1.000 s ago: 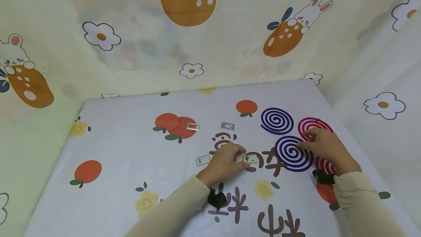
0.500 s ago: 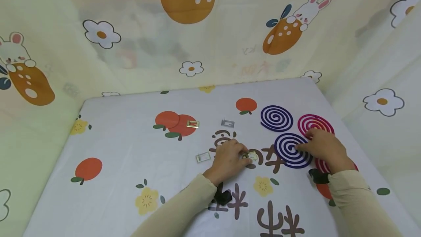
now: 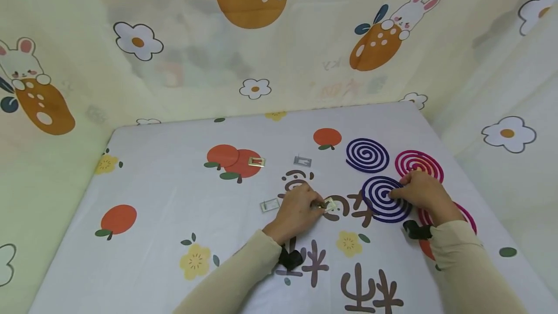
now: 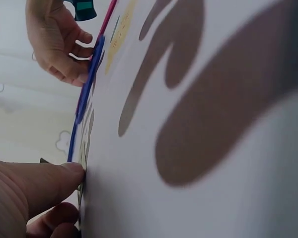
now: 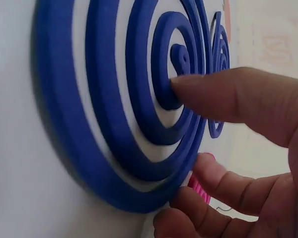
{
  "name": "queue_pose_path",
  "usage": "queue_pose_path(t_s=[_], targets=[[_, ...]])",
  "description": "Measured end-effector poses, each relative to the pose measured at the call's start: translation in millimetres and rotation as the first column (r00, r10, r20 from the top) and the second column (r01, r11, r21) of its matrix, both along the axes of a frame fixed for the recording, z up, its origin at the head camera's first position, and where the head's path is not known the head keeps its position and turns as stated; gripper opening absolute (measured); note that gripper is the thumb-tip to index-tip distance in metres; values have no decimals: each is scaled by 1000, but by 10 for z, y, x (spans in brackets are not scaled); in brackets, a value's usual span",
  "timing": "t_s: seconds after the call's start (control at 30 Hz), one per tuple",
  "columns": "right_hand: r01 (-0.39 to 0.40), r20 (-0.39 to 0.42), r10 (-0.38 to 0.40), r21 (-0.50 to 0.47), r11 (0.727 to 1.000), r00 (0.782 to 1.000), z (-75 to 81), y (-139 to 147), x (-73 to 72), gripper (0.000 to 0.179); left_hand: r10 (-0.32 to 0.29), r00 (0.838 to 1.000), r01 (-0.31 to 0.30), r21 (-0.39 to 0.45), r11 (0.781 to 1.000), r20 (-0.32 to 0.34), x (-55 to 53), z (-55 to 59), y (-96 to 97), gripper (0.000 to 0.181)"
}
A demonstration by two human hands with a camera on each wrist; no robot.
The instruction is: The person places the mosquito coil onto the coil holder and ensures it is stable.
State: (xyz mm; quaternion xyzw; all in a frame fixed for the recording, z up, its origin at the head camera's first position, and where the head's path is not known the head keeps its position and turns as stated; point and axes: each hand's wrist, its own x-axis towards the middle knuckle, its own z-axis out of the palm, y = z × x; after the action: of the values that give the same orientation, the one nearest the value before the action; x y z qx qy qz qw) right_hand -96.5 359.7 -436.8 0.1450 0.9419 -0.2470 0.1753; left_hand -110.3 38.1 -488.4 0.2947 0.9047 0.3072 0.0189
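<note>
My left hand (image 3: pixel 301 211) pinches the near end of a small gold metal mosquito-coil stand (image 3: pixel 331 204) on the printed cloth. In the left wrist view, the thumb (image 4: pixel 72 173) lies against the stand, which shows as a thin sliver. The right hand (image 3: pixel 429 196) grips a dark blue mosquito coil (image 3: pixel 379 212) at its right side. Its thumb (image 5: pixel 203 94) presses near the coil's centre, and its fingers (image 5: pixel 211 171) curl at the edge. Behind lies a second blue coil (image 3: pixel 367 171), with a pink coil (image 3: pixel 403 156) to its right.
Another pink coil (image 3: pixel 471 217) lies partly under the right wrist. Three more flat stands lie to the left and behind: a gold one (image 3: pixel 263 162), a grey one (image 3: pixel 296 161) and a pale one (image 3: pixel 263 206). A patterned curtain (image 3: pixel 196 86) rises behind the table.
My left fingers have closed further onto the gold stand, covering more of it. The right hand has shifted slightly left, and the blue coil has moved a little with it.
</note>
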Motion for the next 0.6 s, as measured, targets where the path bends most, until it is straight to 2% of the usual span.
queue_pose_path(t_s=[0.2, 0.37, 0.47, 0.6], targets=[[-6, -42, 6, -12, 1000, 999, -43, -29, 8, 66, -38, 999, 38, -3, 999, -34, 0, 10, -45, 12], [-24, -104, 19, -46, 999, 994, -100, -32, 20, 68, -62, 998, 62, -9, 998, -23, 5, 34, -45, 14], [-34, -144, 23, -76, 996, 989, -136, -40, 32, 65, -42, 999, 42, -23, 999, -2, 16, 47, -40, 15], [-12, -160, -11, -142, 990, 987, -175, -74, 59, 62, 15, 999, -13, -45, 999, 45, 43, 60, -14, 30]])
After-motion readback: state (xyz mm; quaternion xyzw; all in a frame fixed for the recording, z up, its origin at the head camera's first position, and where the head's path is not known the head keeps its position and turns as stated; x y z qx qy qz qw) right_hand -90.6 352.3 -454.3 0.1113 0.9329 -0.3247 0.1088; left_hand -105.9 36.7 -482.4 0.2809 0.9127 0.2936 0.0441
